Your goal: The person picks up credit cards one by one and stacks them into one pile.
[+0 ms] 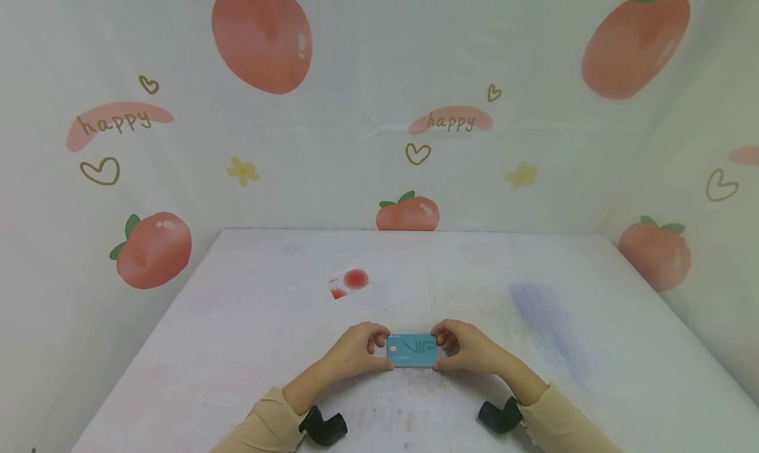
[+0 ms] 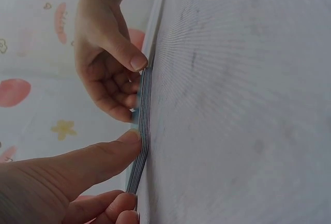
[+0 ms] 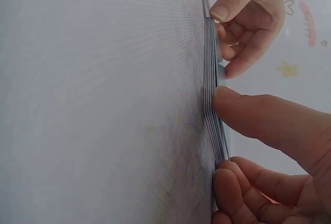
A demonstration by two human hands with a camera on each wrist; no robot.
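Note:
A small stack of cards (image 1: 413, 351) lies flat near the front middle of the table. Its top card is blue, with a chip mark and large letters on it. My left hand (image 1: 360, 349) pinches the stack's left end between thumb and fingers. At the right end, my right hand (image 1: 465, 347) grips it the same way. Several thin layered edges of the stack (image 2: 144, 115) show in the left wrist view, close against the tabletop. The right wrist view shows these stacked edges (image 3: 209, 74) too, with the thumb on the near long side.
Beyond the hands, slightly left, a white card with red round prints (image 1: 348, 283) lies on the white table (image 1: 249, 321). A pale curtain with fruit prints (image 1: 356, 110) rises behind the table and along its sides. Black wrist devices (image 1: 324, 428) sit at both sleeves.

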